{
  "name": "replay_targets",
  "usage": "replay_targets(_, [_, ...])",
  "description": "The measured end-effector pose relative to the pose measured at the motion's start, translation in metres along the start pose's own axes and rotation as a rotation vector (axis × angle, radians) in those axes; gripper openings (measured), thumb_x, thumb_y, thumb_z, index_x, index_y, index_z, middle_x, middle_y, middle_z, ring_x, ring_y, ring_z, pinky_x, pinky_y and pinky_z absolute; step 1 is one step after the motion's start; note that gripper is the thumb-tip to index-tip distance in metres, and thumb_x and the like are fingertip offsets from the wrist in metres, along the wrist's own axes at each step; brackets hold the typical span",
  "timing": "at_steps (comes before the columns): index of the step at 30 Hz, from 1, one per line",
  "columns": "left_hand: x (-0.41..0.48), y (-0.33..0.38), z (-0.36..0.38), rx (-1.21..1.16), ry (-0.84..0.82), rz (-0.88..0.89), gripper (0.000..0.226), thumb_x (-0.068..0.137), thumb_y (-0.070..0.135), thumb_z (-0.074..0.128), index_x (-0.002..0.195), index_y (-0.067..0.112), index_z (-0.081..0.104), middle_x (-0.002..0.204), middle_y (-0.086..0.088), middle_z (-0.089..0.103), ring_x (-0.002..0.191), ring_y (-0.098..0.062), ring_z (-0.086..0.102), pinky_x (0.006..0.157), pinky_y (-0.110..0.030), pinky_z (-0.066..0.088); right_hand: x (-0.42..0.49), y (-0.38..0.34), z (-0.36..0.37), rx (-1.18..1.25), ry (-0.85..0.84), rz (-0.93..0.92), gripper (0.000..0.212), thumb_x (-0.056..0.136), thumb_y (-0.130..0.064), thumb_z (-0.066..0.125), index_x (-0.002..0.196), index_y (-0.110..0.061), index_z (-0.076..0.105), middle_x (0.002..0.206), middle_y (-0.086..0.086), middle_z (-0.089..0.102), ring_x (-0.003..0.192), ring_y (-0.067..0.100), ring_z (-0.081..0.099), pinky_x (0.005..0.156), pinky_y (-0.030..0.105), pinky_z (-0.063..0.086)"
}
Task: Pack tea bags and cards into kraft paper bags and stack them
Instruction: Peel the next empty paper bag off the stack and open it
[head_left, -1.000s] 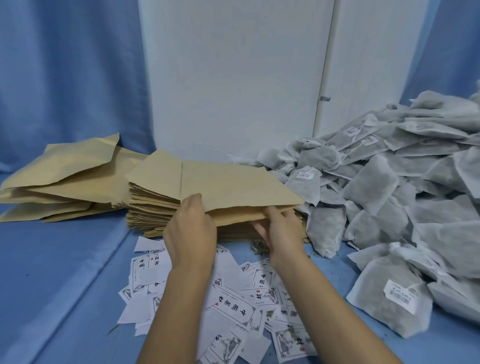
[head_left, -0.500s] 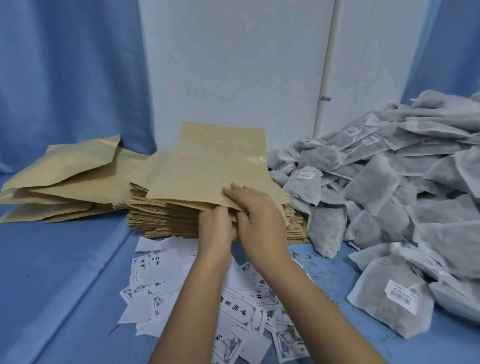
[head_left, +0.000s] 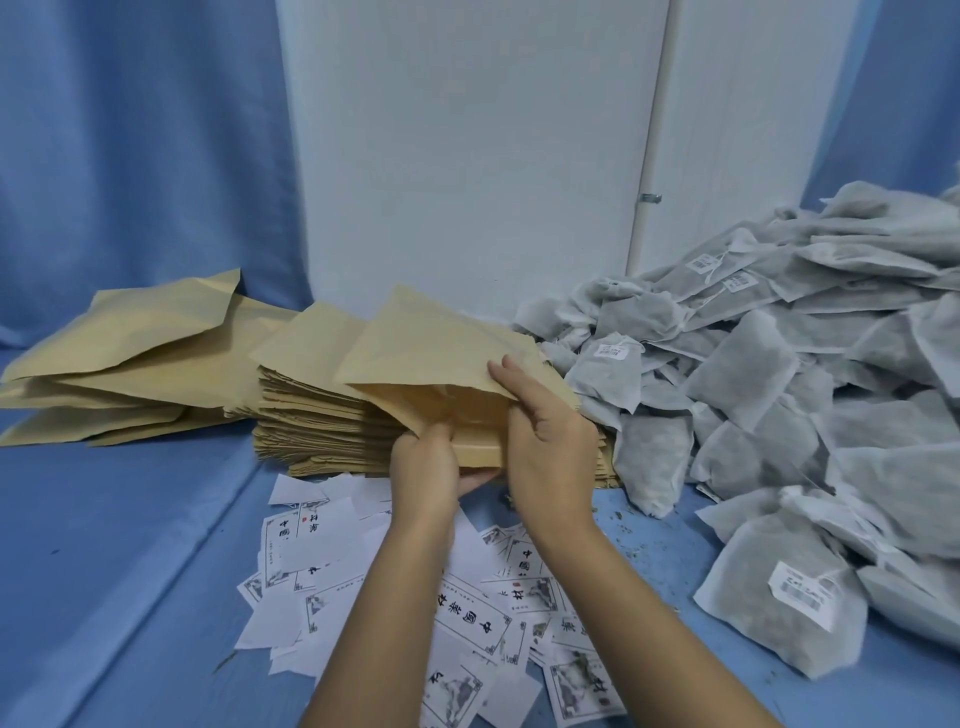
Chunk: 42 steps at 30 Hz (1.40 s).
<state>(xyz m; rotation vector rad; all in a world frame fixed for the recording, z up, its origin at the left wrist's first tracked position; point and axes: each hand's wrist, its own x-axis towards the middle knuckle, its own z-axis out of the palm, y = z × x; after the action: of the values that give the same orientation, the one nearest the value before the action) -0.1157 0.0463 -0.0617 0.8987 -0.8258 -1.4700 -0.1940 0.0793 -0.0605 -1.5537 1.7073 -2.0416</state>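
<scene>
- One flat tan kraft paper bag (head_left: 431, 353): hovering just above the squared stack of flat tan kraft bags (head_left: 311, 431), its mouth facing the person and gaping open. Nothing is showing inside it.
- Left hand (head_left: 423, 467): gripping the lower lip of that mouth, fingers curled round the paper.
- Right hand (head_left: 550, 441): pinching the upper lip and pulling it away from the lower one.
- Loose pile of puffier tan kraft bags (head_left: 130, 364): lying at far left on the blue cloth-covered tabletop (head_left: 104, 571). These are probably finished packs, and only a handful.
- Heap of grey-white mesh tea bags (head_left: 779, 389): spilling along the right, its edge touching the stack.
- Scatter of white printed paper cards (head_left: 467, 613): lying beneath both forearms.
- Progress, as judged: running early. The bag is only being opened; a tea bag and a card are waiting to go in, then stacking at left. Large supplies are remaining.
</scene>
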Motion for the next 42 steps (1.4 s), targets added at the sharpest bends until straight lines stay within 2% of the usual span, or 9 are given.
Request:
replay_targets(3, [0.005, 0.003, -0.003, -0.027, 0.068, -0.014, 0.017, 0.091, 0.01, 0.05, 0.104, 0.003, 0.058, 0.109, -0.019, 0.062, 0.094, -0.034, 0.064, 0.051, -0.027, 0.055, 0.002, 0.002, -0.004, -0.148, 0.024, 0.038, 0.037, 0.084, -0.012, 0.058, 0.114, -0.031, 0.069, 0.119, -0.019, 0.065, 0.108, 0.003, 0.058, 0.096, 0.027, 0.044])
replay_targets(6, [0.01, 0.009, -0.011, -0.076, 0.186, 0.069, 0.006, 0.091, 0.009, 0.05, 0.089, 0.014, 0.052, 0.104, -0.01, 0.058, 0.092, -0.025, 0.059, 0.045, -0.022, 0.052, 0.01, 0.006, -0.011, -0.109, 0.019, 0.157, 0.034, 0.082, -0.014, 0.06, 0.11, -0.03, 0.069, 0.123, -0.016, 0.063, 0.105, -0.002, 0.058, 0.087, 0.016, 0.043])
replay_targets(14, [0.014, 0.012, -0.025, 0.036, 0.22, 0.389, 0.07, 0.086, -0.006, 0.044, 0.14, 0.037, 0.031, 0.103, 0.021, 0.053, 0.076, 0.007, 0.056, 0.061, -0.018, 0.047, 0.014, 0.018, -0.015, 0.009, 0.02, 0.276, 0.052, 0.078, 0.006, 0.044, 0.117, -0.024, 0.062, 0.122, -0.003, 0.063, 0.043, -0.002, 0.047, 0.051, 0.013, 0.036])
replay_targets(21, [0.009, 0.007, -0.028, 0.362, 0.104, 0.69, 0.05, 0.088, 0.016, 0.05, 0.132, 0.039, 0.047, 0.152, 0.022, 0.022, 0.126, 0.02, 0.026, 0.085, 0.007, 0.024, 0.014, 0.016, -0.015, 0.088, 0.078, 0.26, 0.04, 0.082, 0.004, 0.049, 0.11, -0.022, 0.06, 0.1, -0.017, 0.06, 0.071, -0.026, 0.05, 0.06, -0.001, 0.039])
replay_targets(26, [0.007, 0.003, -0.027, 0.732, -0.005, 0.916, 0.049, 0.087, 0.061, 0.039, 0.133, 0.045, 0.044, 0.15, 0.032, 0.015, 0.135, 0.013, 0.014, 0.091, 0.008, 0.01, 0.015, 0.012, -0.014, 0.165, 0.128, 0.257, 0.032, 0.084, -0.012, 0.061, 0.114, -0.021, 0.056, 0.116, -0.01, 0.06, 0.107, -0.002, 0.055, 0.071, -0.004, 0.038])
replay_targets(32, [0.001, 0.002, -0.018, 0.642, -0.057, 0.954, 0.028, 0.096, 0.037, 0.04, 0.12, 0.05, 0.043, 0.135, 0.022, 0.046, 0.131, 0.001, 0.039, 0.109, -0.019, 0.03, 0.02, 0.008, -0.019, 0.304, 0.255, 0.204, 0.034, 0.088, -0.038, 0.061, 0.117, -0.023, 0.051, 0.112, -0.013, 0.058, 0.108, -0.001, 0.054, 0.083, 0.005, 0.041])
replay_targets(35, [-0.004, 0.005, -0.015, 0.575, -0.025, 0.953, 0.028, 0.097, 0.026, 0.043, 0.115, 0.047, 0.049, 0.122, 0.018, 0.056, 0.118, 0.004, 0.05, 0.098, -0.009, 0.036, 0.029, 0.01, -0.029, 0.42, 0.346, 0.294, 0.042, 0.083, -0.047, 0.044, 0.115, -0.021, 0.053, 0.112, -0.009, 0.061, 0.105, -0.002, 0.056, 0.08, 0.014, 0.042])
replay_targets(39, [-0.007, 0.003, -0.01, 0.573, 0.063, 0.889, 0.029, 0.099, 0.019, 0.044, 0.121, 0.016, 0.062, 0.115, -0.007, 0.067, 0.107, -0.023, 0.06, 0.089, -0.024, 0.043, 0.038, 0.023, -0.041, 0.421, 0.431, 0.403, 0.032, 0.092, -0.033, 0.036, 0.108, -0.019, 0.06, 0.109, -0.006, 0.061, 0.106, 0.007, 0.056, 0.087, 0.026, 0.042])
replay_targets(42, [-0.01, 0.004, -0.007, 0.553, 0.106, 0.864, 0.031, 0.099, 0.019, 0.044, 0.122, 0.009, 0.062, 0.116, -0.01, 0.067, 0.109, -0.026, 0.061, 0.09, -0.024, 0.042, 0.042, 0.05, -0.051, -0.009, 0.279, 0.411, 0.031, 0.094, -0.013, 0.036, 0.104, -0.019, 0.065, 0.125, 0.002, 0.056, 0.115, 0.011, 0.047, 0.097, 0.027, 0.036])
